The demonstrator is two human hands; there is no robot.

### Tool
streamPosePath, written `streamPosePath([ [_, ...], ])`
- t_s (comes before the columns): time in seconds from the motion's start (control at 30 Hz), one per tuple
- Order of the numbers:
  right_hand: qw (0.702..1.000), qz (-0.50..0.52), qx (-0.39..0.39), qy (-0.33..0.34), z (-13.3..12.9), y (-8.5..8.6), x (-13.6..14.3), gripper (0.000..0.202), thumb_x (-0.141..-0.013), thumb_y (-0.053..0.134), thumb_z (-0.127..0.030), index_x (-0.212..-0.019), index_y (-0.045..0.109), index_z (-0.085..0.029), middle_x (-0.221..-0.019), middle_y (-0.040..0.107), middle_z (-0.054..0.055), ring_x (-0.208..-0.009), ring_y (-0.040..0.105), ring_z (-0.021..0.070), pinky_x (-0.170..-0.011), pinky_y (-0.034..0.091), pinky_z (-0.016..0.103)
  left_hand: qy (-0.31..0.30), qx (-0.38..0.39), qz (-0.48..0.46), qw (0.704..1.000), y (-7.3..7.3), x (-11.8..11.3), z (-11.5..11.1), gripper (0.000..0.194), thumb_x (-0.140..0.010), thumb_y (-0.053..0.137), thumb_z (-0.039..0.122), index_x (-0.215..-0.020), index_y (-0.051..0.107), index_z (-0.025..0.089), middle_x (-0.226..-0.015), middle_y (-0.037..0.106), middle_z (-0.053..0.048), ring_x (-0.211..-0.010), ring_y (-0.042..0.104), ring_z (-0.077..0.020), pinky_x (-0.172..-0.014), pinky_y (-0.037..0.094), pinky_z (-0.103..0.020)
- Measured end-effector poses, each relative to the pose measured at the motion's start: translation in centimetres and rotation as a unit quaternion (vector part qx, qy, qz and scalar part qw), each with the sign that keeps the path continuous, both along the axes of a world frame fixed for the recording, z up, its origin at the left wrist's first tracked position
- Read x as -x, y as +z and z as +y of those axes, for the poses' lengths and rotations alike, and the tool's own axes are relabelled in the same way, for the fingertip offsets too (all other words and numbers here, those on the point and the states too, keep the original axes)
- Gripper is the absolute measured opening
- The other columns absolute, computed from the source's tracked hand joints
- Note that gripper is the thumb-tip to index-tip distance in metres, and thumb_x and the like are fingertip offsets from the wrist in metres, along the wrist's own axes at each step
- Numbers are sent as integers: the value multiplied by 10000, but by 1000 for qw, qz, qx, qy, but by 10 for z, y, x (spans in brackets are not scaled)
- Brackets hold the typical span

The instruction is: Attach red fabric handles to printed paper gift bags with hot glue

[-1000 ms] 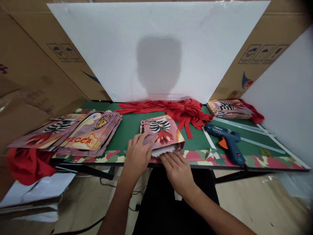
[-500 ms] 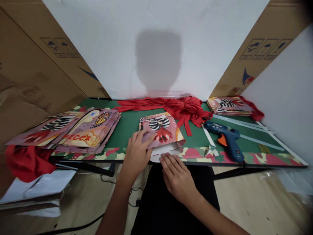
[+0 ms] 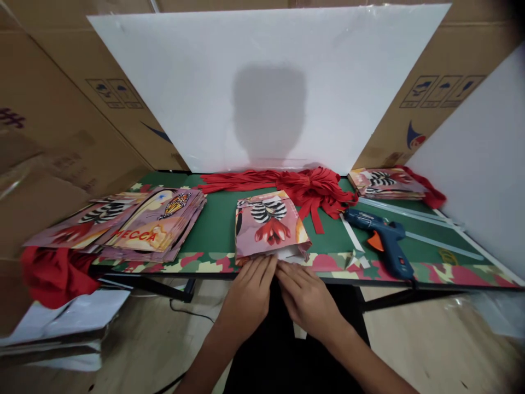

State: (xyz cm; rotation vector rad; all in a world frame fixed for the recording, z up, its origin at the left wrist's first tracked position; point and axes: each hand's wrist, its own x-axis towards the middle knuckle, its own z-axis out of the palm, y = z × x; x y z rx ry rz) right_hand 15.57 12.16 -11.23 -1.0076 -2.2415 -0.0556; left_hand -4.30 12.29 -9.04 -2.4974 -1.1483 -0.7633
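A printed paper bag (image 3: pixel 262 224), pink with black-and-white stripes and a red flower, lies flat at the table's near edge. Its white inside shows at the end facing me. My left hand (image 3: pixel 251 290) has its fingers together on that near end, thumb hidden underneath. Beside it, almost touching, my right hand (image 3: pixel 305 295) grips the same end with bent fingers. What lies under the fingertips is hidden. Just beyond the bag is a bundle of red ribbons (image 3: pixel 309 189). A blue glue gun (image 3: pixel 381 235) with an orange trigger rests to the right.
Stacked printed bags (image 3: pixel 153 224) stand on the left, with a red cloth bunch (image 3: pixel 57 276) hanging over the edge. Another bag stack (image 3: pixel 388 183) sits back right. Clear glue sticks (image 3: pixel 443 246) and white strips lie near the gun. A white board (image 3: pixel 197 82) closes the back.
My left hand has moved from the bag's left side down to its near end, next to my right hand. The printed face now covers more of the white inside. The view has tilted up slightly.
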Motion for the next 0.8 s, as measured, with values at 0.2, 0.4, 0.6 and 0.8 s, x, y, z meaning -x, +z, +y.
streamPosePath([
  [0.2, 997, -44, -16, -59, 17, 16, -14, 276, -1075, 562, -127, -1282, 727, -205, -1428, 762, 102, -1328, 695, 255, -1331, 271, 505, 52, 46, 97, 993, -19, 8, 14, 462, -911, 519, 4, -1311, 736, 84, -1355, 790, -140, -1224, 741, -296, -1133, 521, -461],
  [0.4, 995, -77, -47, -42, 23, 15, -15, 155, -1053, 615, -135, -1081, 749, -209, -1313, 791, 83, -1219, 704, 256, -1220, 324, 479, 79, 62, 115, 988, -31, 6, -3, 467, -1064, 579, 235, -1488, 638, 50, -1504, 707, -190, -1392, 673, -319, -1217, 472, -478],
  [0.6, 998, -50, 0, 46, 29, 50, -20, 192, -1118, 603, -281, -1067, 781, -229, -1191, 830, 72, -1063, 757, 248, -1058, 459, 462, 109, 86, 118, 983, -30, -6, -11, 499, -1070, 591, 317, -1481, 651, 42, -1536, 678, -212, -1453, 635, -342, -1229, 489, -500],
  [0.8, 992, -82, 51, 80, 77, 100, -14, 340, -1090, 657, -421, -1386, 771, -299, -1533, 709, 69, -1400, 660, 292, -1097, 538, 451, 125, 99, 98, 982, -18, 3, -9, 417, -1058, 587, 267, -1400, 701, 58, -1409, 758, -208, -1348, 711, -346, -1175, 540, -500],
])
